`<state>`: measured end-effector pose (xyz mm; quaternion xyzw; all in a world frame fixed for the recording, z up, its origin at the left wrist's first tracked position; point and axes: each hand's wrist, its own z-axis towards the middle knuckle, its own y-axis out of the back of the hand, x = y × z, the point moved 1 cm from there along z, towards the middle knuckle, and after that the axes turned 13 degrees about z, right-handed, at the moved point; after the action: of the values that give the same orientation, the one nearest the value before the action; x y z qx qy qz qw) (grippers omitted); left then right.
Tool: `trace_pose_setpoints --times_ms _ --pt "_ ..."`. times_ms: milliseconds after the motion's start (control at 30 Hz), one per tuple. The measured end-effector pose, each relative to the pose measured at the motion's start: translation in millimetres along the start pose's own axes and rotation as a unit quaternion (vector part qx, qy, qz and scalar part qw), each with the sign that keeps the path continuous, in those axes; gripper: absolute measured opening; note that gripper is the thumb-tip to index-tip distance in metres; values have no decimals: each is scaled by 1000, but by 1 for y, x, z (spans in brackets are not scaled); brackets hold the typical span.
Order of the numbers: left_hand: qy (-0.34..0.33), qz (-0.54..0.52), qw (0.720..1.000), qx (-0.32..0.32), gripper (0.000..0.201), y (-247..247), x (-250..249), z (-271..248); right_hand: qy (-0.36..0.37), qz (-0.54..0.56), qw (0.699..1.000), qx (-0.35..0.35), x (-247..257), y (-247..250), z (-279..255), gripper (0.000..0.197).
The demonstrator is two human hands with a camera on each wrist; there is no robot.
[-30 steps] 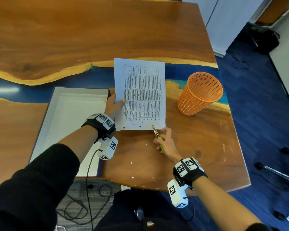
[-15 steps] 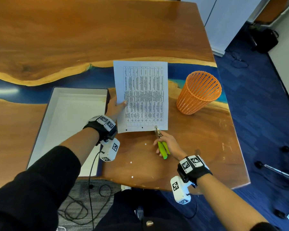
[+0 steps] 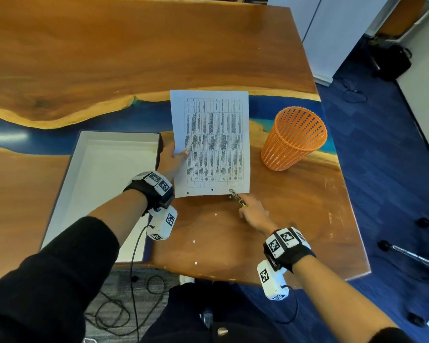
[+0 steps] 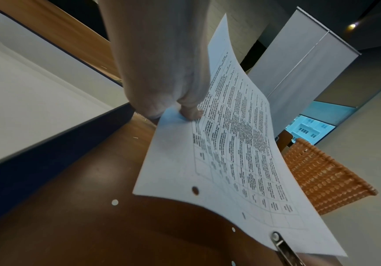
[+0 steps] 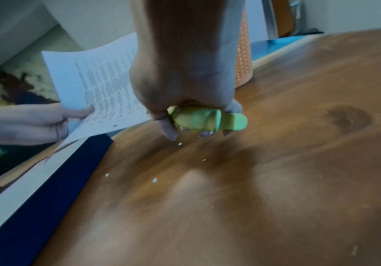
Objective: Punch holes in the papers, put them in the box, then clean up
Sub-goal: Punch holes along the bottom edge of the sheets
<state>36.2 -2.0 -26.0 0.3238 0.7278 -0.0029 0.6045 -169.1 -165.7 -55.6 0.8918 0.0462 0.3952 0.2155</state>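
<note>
A printed paper sheet (image 3: 213, 144) hangs above the table, pinched at its left edge by my left hand (image 3: 172, 159), thumb on top. Two punched holes show along its near edge (image 4: 195, 190). My right hand (image 3: 254, 215) grips the green handles of a hole punch (image 5: 205, 120), squeezed together. The punch's metal head (image 3: 235, 196) bites the sheet's near right edge (image 4: 276, 236). The open white box (image 3: 102, 184) with dark blue walls lies left of the sheet.
An orange mesh basket (image 3: 294, 138) stands right of the sheet. Several small white paper dots (image 3: 194, 241) lie scattered on the wooden table near its front edge. Cables hang below the table edge.
The right hand has squeezed the punch handles together, hiding the green; half a second ago they stood apart. The punch head stays at the sheet's near right edge. The sheet barely shifted.
</note>
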Motion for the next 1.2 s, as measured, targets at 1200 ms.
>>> trace_pose_setpoints --times_ms 1200 --pt "-20 -42 999 -7 37 18 2 -4 32 18 962 -270 -10 56 12 49"
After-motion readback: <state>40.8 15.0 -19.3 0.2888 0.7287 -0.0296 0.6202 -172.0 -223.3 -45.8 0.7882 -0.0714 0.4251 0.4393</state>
